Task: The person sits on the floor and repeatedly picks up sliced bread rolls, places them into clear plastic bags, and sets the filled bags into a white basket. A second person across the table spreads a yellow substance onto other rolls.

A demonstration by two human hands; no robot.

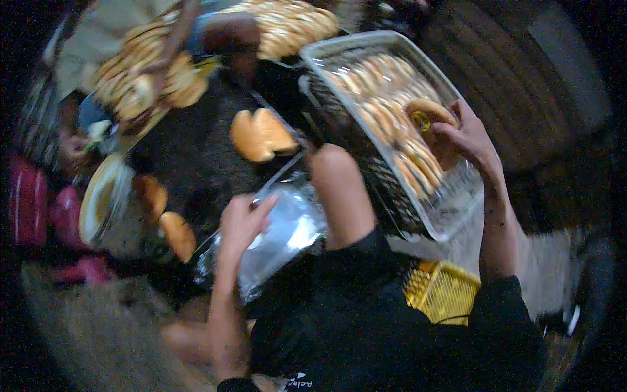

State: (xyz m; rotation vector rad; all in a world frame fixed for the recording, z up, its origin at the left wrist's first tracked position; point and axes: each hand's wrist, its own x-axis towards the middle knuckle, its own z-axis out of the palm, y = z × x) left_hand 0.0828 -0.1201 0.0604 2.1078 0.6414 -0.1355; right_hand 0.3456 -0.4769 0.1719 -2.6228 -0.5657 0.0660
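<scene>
A dark surface (196, 124) is bordered at its far side by heaped buns (140, 49), reached into by a co-worker's hand (157, 65). Beside it, a pale-rimmed crate (439, 232) is partly filled: rows of buns (385, 114), apparently under clear film, have been laid, while the heap looks unpacked and is judged to be left. Shiny clear plastic (281, 225) is spread at the near edge of the surface. Over it the left hand (243, 222) is held, fingers apart; whether the plastic is touched cannot be told. Above the crate's right side, one bun (428, 112) is clamped in the fingers of the right hand (469, 134). Approach is limited by the crate's raised rim, but open room is left inside its near right end.
</scene>
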